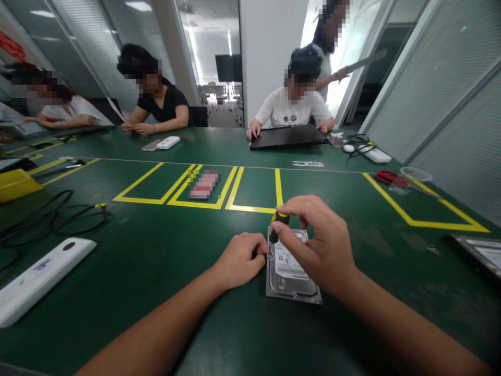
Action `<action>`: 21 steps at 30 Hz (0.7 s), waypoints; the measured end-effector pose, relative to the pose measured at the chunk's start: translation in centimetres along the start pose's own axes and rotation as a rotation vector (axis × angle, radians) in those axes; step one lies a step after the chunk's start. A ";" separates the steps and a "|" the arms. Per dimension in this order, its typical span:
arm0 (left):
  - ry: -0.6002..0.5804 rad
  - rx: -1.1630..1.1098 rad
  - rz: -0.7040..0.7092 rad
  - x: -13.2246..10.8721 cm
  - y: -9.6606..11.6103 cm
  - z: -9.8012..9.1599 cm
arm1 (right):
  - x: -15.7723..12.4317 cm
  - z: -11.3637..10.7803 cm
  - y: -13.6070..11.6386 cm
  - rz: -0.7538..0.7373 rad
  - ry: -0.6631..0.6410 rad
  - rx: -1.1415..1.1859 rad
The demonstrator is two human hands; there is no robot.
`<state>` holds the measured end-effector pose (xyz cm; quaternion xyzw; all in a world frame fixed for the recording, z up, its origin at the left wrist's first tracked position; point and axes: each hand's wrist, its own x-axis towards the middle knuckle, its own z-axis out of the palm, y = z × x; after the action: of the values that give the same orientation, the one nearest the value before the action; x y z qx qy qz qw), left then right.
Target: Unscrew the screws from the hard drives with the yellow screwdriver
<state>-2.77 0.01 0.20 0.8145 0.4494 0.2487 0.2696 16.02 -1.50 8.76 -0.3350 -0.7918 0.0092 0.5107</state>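
Note:
A hard drive [293,266] lies flat on the green table in front of me, its labelled face up. My right hand [323,240] pinches the handle of a small yellow-and-black screwdriver [281,218] between thumb and fingers. The screwdriver stands nearly upright over the drive's left edge, and its tip seems to meet the drive near a screw there. My left hand [243,259] rests on the table with curled fingers pressed against the drive's left side, steadying it. Part of the drive's right side is hidden behind my right hand.
A white power strip [47,277] and black cables [74,219] lie to the left. Another drive-like device [479,253] sits at the right edge. Red-handled pliers or scissors [391,178] lie inside yellow tape. Across the table, a person holds a black panel [289,137]; other people sit nearby.

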 end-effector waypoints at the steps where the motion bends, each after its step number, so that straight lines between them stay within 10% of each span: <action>1: 0.000 0.002 0.000 0.0 0.0 0.0 | 0.0 0.0 0.0 -0.002 -0.004 0.005; 21: 0.000 -0.001 0.004 0.0 0.1 0.0 | -0.2 0.0 0.0 0.009 -0.009 0.015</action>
<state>-2.72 0.02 0.29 0.8154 0.4475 0.2494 0.2696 16.04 -1.58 8.62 -0.3349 -0.7923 0.0190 0.5096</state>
